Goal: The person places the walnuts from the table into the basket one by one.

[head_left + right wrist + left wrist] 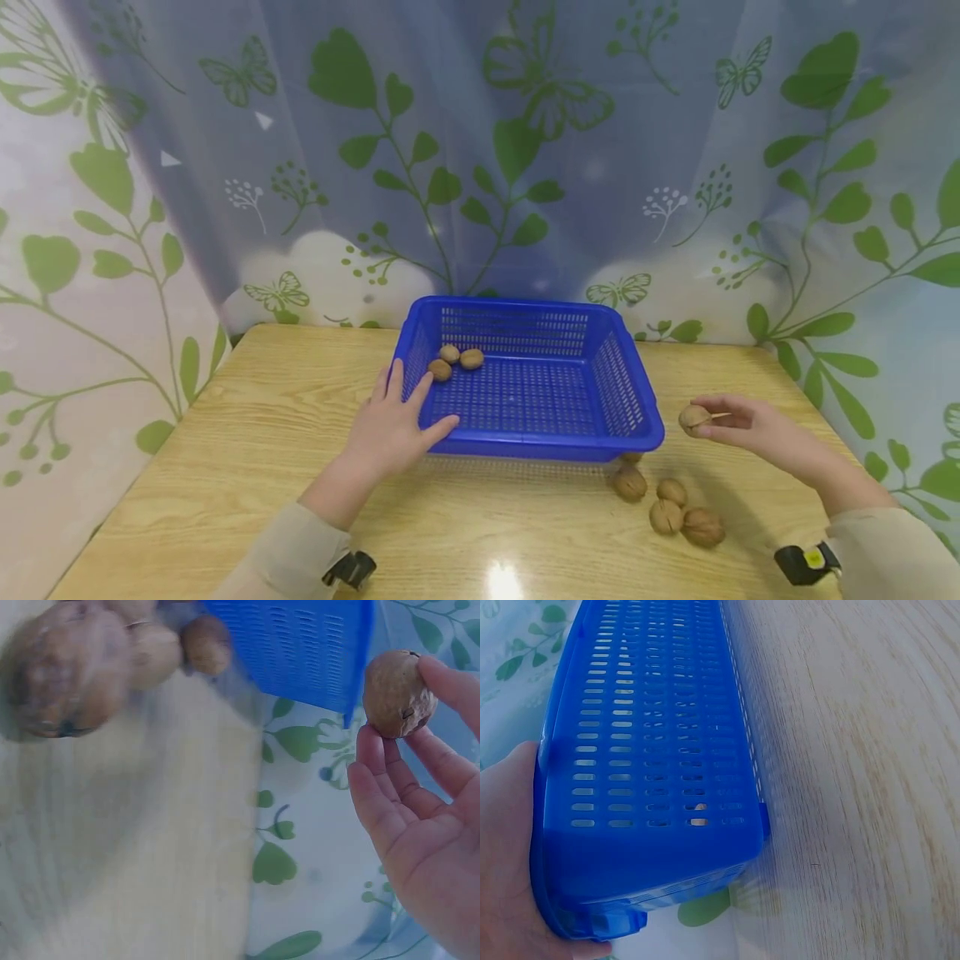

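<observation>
A blue plastic basket [525, 446] with slotted walls stands on the wooden table. My left hand [390, 425] rests on its near left corner, fingers spread over the rim; in the left wrist view, part of the left hand [506, 847] lies along that rim. Three walnuts [472, 359] sit inside the basket at its left end. Beyond the basket's right side, my right hand [757, 429] pinches a walnut [694, 419] between thumb and fingertips. The right wrist view shows this walnut [397, 694] held at the fingertips, away from the palm.
Several loose walnuts [667, 517] lie on the table by the basket's near right corner, one partly hidden behind its rim. A patterned curtain [465, 167] hangs along the back edge of the wooden table [300, 367] and at both sides.
</observation>
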A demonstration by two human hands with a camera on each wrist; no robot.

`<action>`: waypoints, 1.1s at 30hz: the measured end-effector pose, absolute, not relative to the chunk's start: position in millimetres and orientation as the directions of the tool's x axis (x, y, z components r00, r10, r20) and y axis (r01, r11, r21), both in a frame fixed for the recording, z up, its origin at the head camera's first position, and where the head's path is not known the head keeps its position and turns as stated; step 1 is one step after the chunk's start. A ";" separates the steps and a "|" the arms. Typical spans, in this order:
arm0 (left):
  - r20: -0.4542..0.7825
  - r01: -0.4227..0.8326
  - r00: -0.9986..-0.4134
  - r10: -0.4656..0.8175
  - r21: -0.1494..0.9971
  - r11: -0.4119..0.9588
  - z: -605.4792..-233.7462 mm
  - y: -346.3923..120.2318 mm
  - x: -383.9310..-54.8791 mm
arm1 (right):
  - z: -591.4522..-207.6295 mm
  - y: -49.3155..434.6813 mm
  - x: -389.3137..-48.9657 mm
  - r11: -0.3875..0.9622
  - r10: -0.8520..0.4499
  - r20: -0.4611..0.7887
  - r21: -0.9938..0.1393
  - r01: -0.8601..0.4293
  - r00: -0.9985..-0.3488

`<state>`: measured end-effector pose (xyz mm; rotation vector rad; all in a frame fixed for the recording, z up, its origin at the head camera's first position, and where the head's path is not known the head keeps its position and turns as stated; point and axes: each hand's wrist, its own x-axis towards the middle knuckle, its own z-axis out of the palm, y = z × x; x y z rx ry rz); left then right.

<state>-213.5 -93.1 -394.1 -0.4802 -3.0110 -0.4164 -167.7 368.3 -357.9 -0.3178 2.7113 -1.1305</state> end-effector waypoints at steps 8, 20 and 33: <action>0.107 0.307 -0.951 0.289 0.248 0.919 -395.6 -96.2 -215.6 | -338.8 353.7 -170.4 0.676 -0.245 -0.051 -0.725 -0.133 -0.968; 0.108 0.308 -0.951 0.290 0.253 0.917 -392.0 -94.5 -215.0 | -324.2 326.0 -186.3 0.658 -0.275 -0.037 -0.735 -0.160 -0.961; 0.106 0.314 -0.949 0.297 0.251 0.915 -392.0 -93.0 -213.1 | -311.2 282.6 -229.5 0.638 -0.318 -0.048 -0.749 -0.177 -0.947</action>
